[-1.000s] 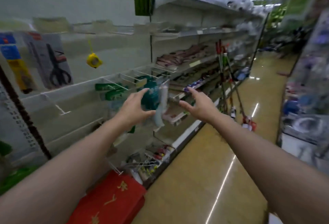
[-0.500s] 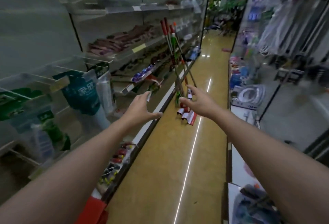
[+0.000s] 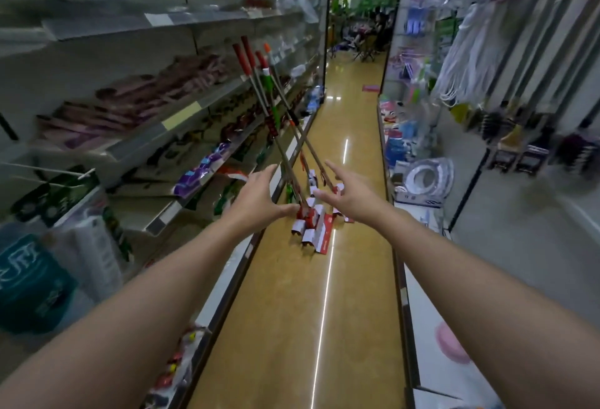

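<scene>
I look down a shop aisle with both arms stretched forward. My left hand is held out with fingers spread and holds nothing. My right hand is likewise spread and holds nothing. Beyond and between them, several long-handled mops with red and green grips lean against the left shelving, their red-and-white heads resting on the floor. Neither hand touches them, as far as the view shows.
Left shelving carries packaged goods, with a teal packet hanging near me. Right racks hold white cords, plates and small items. The yellow-brown floor runs ahead between them. People sit at the far end.
My view has swung right, from the left shelf with the teal packet to straight down the aisle. Both hands stay outstretched with nothing in them, and the mops now sit between them.
</scene>
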A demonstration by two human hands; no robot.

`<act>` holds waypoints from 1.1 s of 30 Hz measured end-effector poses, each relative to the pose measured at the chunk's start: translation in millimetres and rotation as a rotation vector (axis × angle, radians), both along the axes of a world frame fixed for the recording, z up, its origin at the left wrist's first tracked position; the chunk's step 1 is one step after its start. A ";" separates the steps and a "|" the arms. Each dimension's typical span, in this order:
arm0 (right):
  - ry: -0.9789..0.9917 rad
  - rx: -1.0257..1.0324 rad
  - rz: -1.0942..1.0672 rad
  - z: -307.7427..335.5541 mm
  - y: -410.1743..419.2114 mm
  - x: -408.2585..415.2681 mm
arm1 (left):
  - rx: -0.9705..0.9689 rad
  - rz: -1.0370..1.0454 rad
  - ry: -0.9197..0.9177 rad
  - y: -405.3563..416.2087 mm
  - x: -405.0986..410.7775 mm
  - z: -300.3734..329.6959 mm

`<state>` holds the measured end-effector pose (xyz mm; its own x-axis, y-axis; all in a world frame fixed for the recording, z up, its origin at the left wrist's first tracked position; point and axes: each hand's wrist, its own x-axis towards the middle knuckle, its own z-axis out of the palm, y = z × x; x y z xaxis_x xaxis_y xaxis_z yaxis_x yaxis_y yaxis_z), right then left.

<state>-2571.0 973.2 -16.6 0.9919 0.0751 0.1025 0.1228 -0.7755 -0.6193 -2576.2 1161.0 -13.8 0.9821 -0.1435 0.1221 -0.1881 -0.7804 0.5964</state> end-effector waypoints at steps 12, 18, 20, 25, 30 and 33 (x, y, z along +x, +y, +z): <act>0.066 -0.034 0.099 -7.3 -122.2 247.1 | -0.153 0.113 0.070 -120.4 224.0 -20.2; 0.048 0.017 0.169 0.7 -155.5 362.3 | -0.192 0.205 0.063 -155.8 330.1 -15.8; 0.043 0.002 0.195 -4.2 -158.7 393.7 | -0.186 0.214 0.065 -161.4 359.1 -17.6; 0.057 -0.022 0.235 -24.7 -163.8 480.0 | -0.190 0.265 0.081 -170.4 433.6 -38.0; 0.077 -0.035 0.305 -46.0 -155.8 574.4 | -0.194 0.373 0.121 -156.8 509.5 -62.8; 0.097 -0.034 0.340 -45.7 -143.6 628.6 | -0.263 0.449 0.131 -148.2 560.4 -60.8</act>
